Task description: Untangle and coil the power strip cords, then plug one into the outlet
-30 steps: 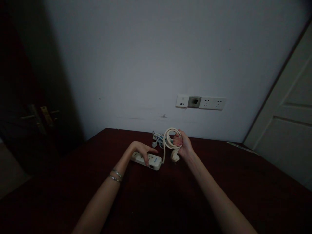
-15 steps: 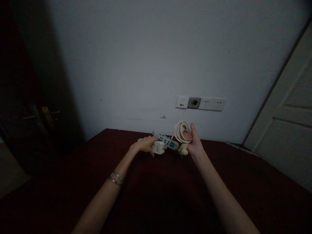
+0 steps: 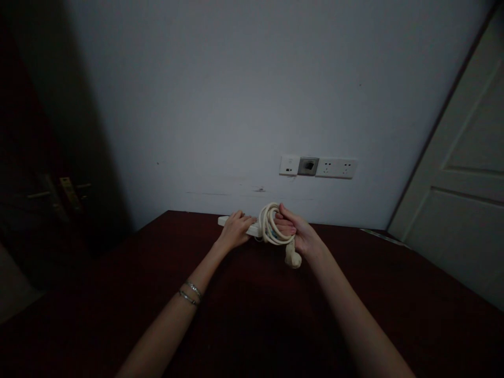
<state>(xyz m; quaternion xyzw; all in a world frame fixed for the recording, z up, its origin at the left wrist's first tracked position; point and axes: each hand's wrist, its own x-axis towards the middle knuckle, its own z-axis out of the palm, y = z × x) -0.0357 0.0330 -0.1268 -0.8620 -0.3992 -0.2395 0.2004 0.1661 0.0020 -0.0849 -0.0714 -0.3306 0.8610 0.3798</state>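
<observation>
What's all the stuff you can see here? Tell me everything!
power strip: one, white, far side of table, under the left hand
cord: one, cream, coiled in the right hand
plug: one, cream, hanging below the coil
table: one, dark red, in front
wall sockets: one row, white, on the wall
white door: one, right
dark door: one, left
bracelets: two, silver, left wrist
left hand: on the power strip
right hand: holding the cord

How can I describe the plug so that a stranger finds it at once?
Over the dark red table below the wall sockets, the right hand holds a coiled cord. The plug hangs under that hand: a stubby cream lump, unlike the long strip under the left hand.
</observation>
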